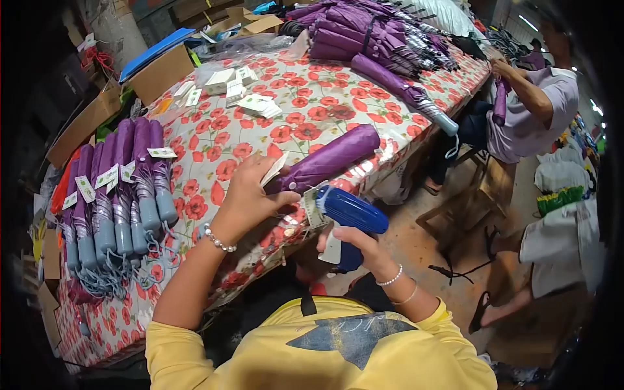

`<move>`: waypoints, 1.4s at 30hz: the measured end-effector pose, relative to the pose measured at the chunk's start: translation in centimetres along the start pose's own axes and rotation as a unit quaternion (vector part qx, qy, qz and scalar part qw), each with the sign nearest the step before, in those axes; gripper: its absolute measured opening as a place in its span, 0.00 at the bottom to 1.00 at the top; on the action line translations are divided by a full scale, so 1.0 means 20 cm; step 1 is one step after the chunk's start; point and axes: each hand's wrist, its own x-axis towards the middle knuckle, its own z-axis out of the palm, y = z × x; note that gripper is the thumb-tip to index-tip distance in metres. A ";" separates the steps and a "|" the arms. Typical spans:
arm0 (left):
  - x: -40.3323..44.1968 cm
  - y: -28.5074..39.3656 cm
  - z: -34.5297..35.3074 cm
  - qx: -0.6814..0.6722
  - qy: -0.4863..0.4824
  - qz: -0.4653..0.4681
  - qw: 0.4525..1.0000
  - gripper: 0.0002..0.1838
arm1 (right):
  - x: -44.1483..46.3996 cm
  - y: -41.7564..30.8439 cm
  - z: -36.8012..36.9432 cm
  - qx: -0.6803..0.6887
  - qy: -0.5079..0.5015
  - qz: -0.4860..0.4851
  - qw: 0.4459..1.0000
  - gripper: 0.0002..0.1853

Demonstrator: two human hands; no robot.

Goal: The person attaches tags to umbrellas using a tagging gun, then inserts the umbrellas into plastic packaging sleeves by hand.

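Observation:
A folded purple umbrella [338, 156] lies across the near edge of the table. My left hand [250, 195] is closed around its near end, the thumb on one side and the fingers on the other. A white card tag [275, 169] stands up at those fingers. The umbrella's handle is hidden beneath the hand. My right hand [361, 244] grips a blue and white tagging gun [354, 211] by its handle. The gun's front end points at the umbrella, close to my left thumb. Some pale, printed material [314, 207] shows at the gun's tip, too small to make out.
Several tagged umbrellas [120, 175] with grey handles lie at left on the flowered tablecloth [214, 140]. Stacks of tags [237, 88] sit farther back. Another umbrella [403, 91] lies near the right edge, before a purple umbrella pile [364, 36]. A co-worker [536, 104] sits at right.

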 end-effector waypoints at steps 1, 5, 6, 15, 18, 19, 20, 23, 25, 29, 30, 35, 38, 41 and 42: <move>0.00 -0.02 0.00 -0.028 -0.012 -0.006 1.000 0.17 | 0.02 -0.01 0.02 -0.020 -0.006 0.001 1.000 0.12; 0.00 -0.03 -0.02 -0.031 -0.016 -0.006 0.999 0.14 | 0.06 -0.02 0.07 -0.090 -0.001 -0.014 0.996 0.13; 0.00 -0.02 -0.02 -0.042 -0.007 -0.001 0.999 0.13 | 0.06 -0.02 0.08 -0.096 0.008 -0.015 0.995 0.13; -0.02 -0.03 -0.04 -0.007 0.007 0.041 0.999 0.04 | 0.06 0.04 0.04 -0.088 0.007 -0.010 0.996 0.15; -0.03 0.00 -0.02 -0.039 0.010 0.007 0.999 0.04 | 0.08 0.07 0.06 -0.012 0.000 -0.026 1.000 0.13; -0.03 0.01 -0.03 -0.044 0.015 0.013 0.999 0.04 | 0.08 0.06 0.06 -0.015 -0.008 -0.026 1.000 0.12; -0.03 0.04 -0.04 -0.055 0.010 -0.005 0.998 0.04 | 0.09 0.07 0.05 -0.022 -0.023 -0.031 0.999 0.13; -0.01 0.05 -0.04 -0.082 -0.006 -0.053 0.995 0.04 | 0.06 0.03 0.07 -0.039 -0.045 -0.049 0.997 0.15; -0.01 0.00 -0.04 -0.085 -0.017 -0.054 0.995 0.04 | 0.07 0.04 0.08 -0.050 -0.036 -0.051 0.997 0.15; -0.01 0.04 -0.08 -0.062 -0.034 -0.020 0.997 0.05 | 0.08 0.07 0.09 -0.032 -0.016 -0.046 0.998 0.13; -0.01 0.04 -0.09 -0.039 -0.024 0.003 0.999 0.06 | 0.08 0.06 0.10 -0.036 -0.012 -0.039 0.999 0.13; -0.04 0.02 -0.06 0.039 0.011 0.048 0.998 0.11 | 0.05 0.08 0.10 -0.040 0.005 -0.047 0.998 0.12; -0.04 0.01 -0.06 0.041 0.012 0.053 0.998 0.12 | 0.05 0.10 0.10 -0.039 0.006 -0.036 0.999 0.12; -0.04 -0.03 -0.05 0.028 0.002 0.051 0.998 0.11 | 0.04 0.09 0.11 -0.042 0.003 -0.039 0.998 0.11; -0.04 -0.04 -0.05 0.021 -0.004 0.039 0.999 0.11 | 0.03 0.10 0.11 -0.037 0.003 -0.036 0.999 0.11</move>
